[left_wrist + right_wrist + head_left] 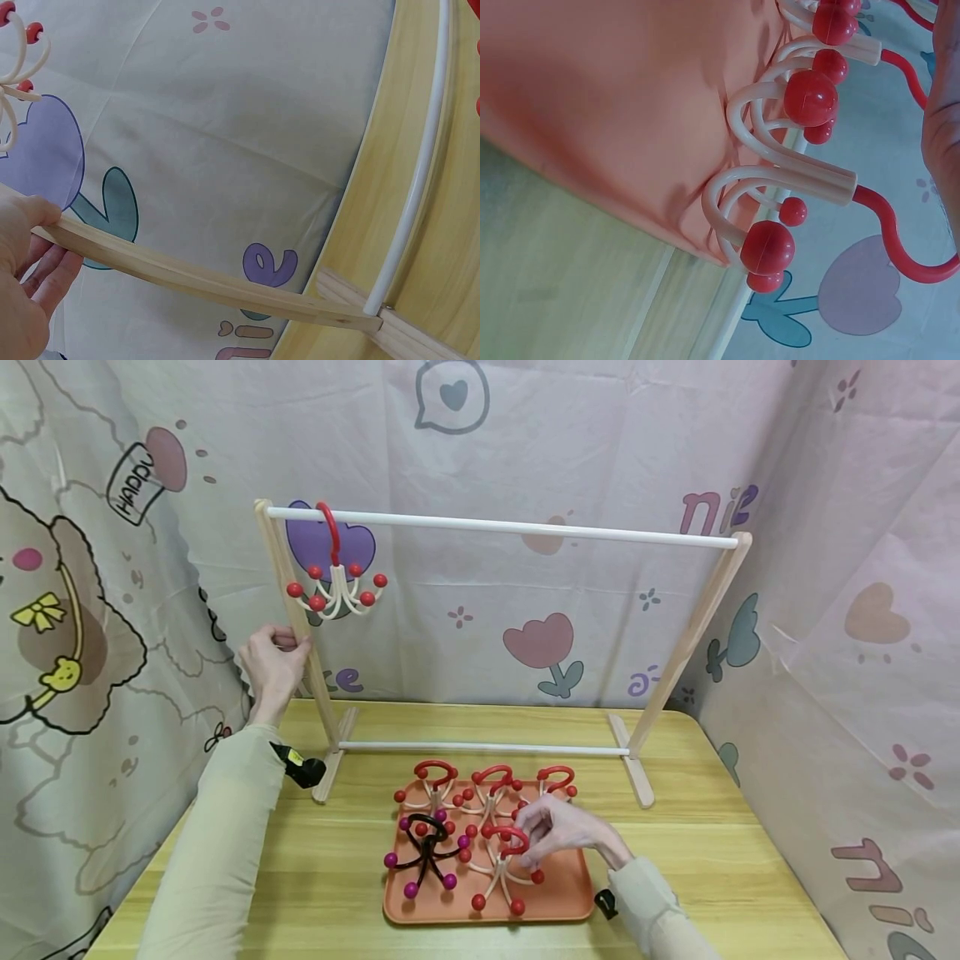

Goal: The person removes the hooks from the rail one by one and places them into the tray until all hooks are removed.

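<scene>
Wooden table (750, 860), orange tray (570, 902), five hook hangers (504, 860)

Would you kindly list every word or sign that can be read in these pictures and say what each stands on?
"HAPPY", last letter cut by a fold: in a tilted badge on the curtain.
"nic", partly folded: purple letters on the curtain, upper right.
"ce", "a-": fragments behind the rack.
Heart in a speech bubble: a sign, top centre.

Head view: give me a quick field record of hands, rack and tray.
left hand: grips the rack's left post
right hand: pinches a red-hooked hanger on the tray
rack rail: one red hanger hung near the left end
tray contents: three more red hangers, one black hanger
table: wooden
</scene>
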A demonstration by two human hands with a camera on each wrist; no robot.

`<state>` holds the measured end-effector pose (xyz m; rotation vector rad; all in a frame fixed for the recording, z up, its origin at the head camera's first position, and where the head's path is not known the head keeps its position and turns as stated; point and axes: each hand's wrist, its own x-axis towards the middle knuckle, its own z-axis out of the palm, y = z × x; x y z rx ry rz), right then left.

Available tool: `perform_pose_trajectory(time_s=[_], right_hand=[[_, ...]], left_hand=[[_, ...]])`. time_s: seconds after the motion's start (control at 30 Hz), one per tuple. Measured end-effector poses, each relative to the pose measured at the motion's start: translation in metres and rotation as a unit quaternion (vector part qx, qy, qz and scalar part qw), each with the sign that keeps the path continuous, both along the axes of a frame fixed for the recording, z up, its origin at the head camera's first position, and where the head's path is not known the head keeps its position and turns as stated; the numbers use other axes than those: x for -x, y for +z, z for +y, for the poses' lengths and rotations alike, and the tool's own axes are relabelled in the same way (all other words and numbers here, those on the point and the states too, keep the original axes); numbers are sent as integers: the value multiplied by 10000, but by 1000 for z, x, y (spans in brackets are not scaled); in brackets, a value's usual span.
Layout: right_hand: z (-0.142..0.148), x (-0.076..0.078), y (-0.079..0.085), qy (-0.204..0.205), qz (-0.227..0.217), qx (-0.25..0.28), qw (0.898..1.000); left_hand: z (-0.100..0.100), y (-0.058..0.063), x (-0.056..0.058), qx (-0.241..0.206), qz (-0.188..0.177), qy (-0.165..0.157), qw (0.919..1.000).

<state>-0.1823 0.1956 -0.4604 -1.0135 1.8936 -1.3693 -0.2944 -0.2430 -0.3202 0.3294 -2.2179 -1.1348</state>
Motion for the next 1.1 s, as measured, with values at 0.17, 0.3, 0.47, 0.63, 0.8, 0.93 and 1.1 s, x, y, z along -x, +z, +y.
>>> perform_pose_trajectory(time_s=[0.17,0.3,0.47,0.63,0.8,0.93,1.1], right_hand=[[1,1,-1,-130,-238,-76,9996],[2,1,1,-227,-210,-206,9993],[3,2,2,-158,-91,-141,9997],[4,4,1,-49,76,154,9998],[5,9,1,-56,188,216,9996],[6,13,5,-81,218,329,9992],[2,19,17,-322,336,537,9975]], left_hand=[[0,0,0,17,2,3,10000],[0,1,1,33,45,24,10000],[0,0,0,6,30,-8,10000],[0,0,0,-7,20,-8,10000],[0,0,0,2,23,-10,10000],[1,-1,1,3,6,-17,10000],[0,-1,1,3,32,-7,10000]])
